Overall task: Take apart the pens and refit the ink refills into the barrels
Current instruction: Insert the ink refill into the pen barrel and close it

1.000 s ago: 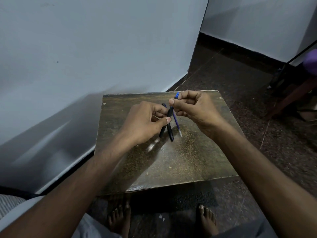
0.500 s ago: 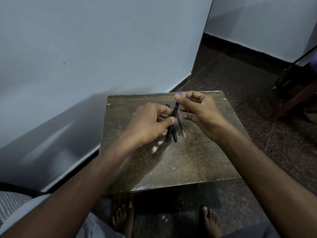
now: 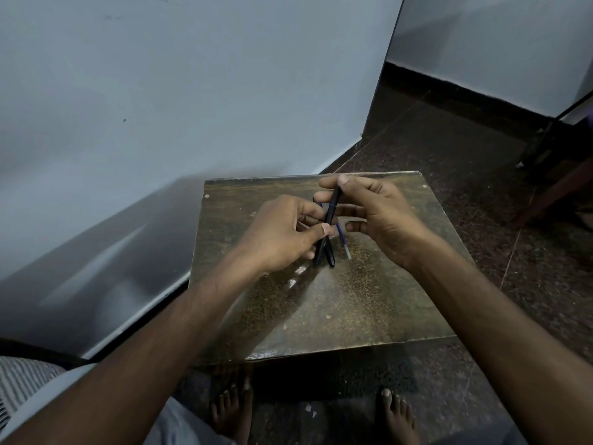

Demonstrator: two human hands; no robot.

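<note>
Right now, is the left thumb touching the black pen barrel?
Touching. The head view shows the left hand with its thumb tip pressed against the side of the black pen barrel, no gap between them.

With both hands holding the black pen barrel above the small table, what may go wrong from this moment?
1. The thin blue ink refill lies loose on the worn brown table, under the right hand; a brush of the hand may roll it to the floor.
2. The left hand and right hand pinch the slim black pen barrel only at the fingertips, so it may slip.
3. A second black pen piece lies beneath and may be knocked.
</note>
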